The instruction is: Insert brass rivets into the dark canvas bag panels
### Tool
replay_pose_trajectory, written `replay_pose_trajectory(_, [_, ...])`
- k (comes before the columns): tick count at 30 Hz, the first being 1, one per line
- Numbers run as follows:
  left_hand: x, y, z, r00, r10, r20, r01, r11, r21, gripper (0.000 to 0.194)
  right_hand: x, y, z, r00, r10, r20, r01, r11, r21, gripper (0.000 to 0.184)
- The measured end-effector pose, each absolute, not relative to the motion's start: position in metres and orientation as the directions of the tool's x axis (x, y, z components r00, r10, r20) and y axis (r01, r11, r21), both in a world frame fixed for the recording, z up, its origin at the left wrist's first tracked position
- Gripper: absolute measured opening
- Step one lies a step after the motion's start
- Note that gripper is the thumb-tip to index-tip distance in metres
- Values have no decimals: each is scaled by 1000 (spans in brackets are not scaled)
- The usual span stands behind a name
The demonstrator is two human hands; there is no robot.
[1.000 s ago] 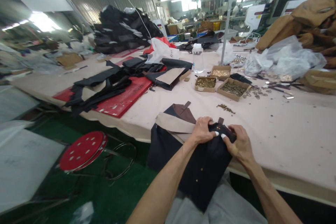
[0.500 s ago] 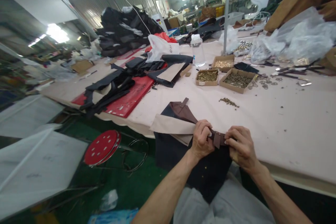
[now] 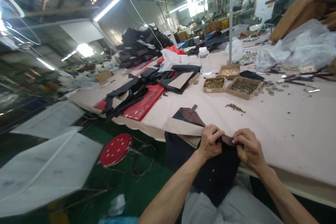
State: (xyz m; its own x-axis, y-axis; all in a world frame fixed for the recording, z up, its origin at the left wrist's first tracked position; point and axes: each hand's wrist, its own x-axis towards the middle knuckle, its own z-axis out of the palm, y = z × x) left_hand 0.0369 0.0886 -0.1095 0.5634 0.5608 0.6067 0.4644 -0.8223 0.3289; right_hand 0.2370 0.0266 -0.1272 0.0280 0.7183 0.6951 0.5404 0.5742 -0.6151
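My left hand and my right hand are both closed in a pinch on a small brown strap tab at the top edge of a dark navy garment piece. The garment hangs over the near edge of the pink table onto my lap. A tan lining flap and a brown leather piece lie just left of my left hand. A small heap of brass rivets lies beyond my hands.
Three cardboard boxes of metal fittings and a clear bottle stand farther back. Black fabric pieces lie on a red board at the left. A red stool stands on the green floor. Plastic bags and tan garments pile at the right.
The brown strap tab has come up between my fingers where a dark edge was held before. The view has swung up and left; my hands stay at the garment's top edge.
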Motion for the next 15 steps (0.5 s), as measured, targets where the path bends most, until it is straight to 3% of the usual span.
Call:
replay_pose_trajectory(8, [37, 76, -65, 571, 523, 633, 425, -848, 317, 32, 246, 19, -114, 180, 763, 621, 373, 532, -761, 17])
replay_pose_trajectory(12, [27, 73, -3, 607, 559, 565, 501, -821, 275, 29, 252, 12, -111, 312, 815, 489, 169, 459, -872, 40])
replay_pose_trajectory(15, [15, 81, 61, 530, 604, 595, 542, -781, 310, 18, 258, -2, -112, 448, 826, 343, -61, 411, -910, 51])
